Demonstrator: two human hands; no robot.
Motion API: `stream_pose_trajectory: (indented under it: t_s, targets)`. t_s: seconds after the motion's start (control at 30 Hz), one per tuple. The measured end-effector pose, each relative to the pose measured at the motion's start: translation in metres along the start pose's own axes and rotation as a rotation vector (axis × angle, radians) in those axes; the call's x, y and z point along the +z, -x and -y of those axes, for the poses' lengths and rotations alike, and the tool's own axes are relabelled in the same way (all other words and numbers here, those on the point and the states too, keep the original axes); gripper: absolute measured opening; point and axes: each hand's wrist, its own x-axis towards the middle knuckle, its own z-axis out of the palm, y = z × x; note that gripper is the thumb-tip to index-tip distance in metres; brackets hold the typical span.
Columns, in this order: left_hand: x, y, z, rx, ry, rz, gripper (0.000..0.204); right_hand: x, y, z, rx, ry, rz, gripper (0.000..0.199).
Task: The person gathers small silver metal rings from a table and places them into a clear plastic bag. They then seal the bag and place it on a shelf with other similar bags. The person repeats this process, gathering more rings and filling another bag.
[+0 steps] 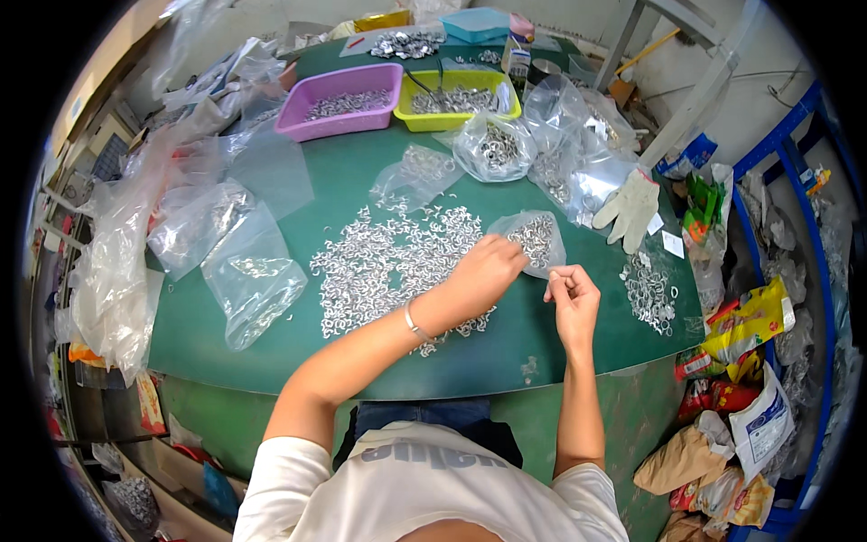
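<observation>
My left hand [488, 273] reaches across the right side of a spread of small curved silvery metal pieces [388, 262] on the green table. Its fingers are bunched together at the edge of a small clear plastic bag [557, 246] with metal rings [531, 237] in it; what they pinch is hidden. Just below that bag, my right hand [574, 296] is raised with thumb and fingers pressed together. Whatever sits in that pinch is too small to make out. A bracelet [414, 321] circles my left wrist.
Purple [291, 113] and yellow-green [424, 120] baskets of metal pieces stand at the back. Filled clear bags [492, 149] lie before them. A glove [629, 210] and a ring pile [648, 294] lie right; empty plastic bags [253, 280] lie left. Blue shelving [799, 172] stands far right.
</observation>
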Motion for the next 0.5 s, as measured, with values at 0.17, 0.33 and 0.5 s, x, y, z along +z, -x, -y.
stream_pose_trajectory:
  t_s: [0.17,0.33,0.5]
  targets:
    - [0.013,0.019,0.008,0.010,0.092,-0.055,0.031,-0.010,-0.004,-0.005,-0.064,0.008,0.062,0.006]
    - [0.005,-0.002,0.007,-0.069,0.241,-0.030,0.032,-0.015,-0.016,-0.014,-0.100,-0.059,-0.038,0.009]
    - [0.025,-0.038,0.023,-0.093,0.191,-0.156,0.035,-0.021,-0.045,-0.030,-0.183,0.287,-0.024,0.049]
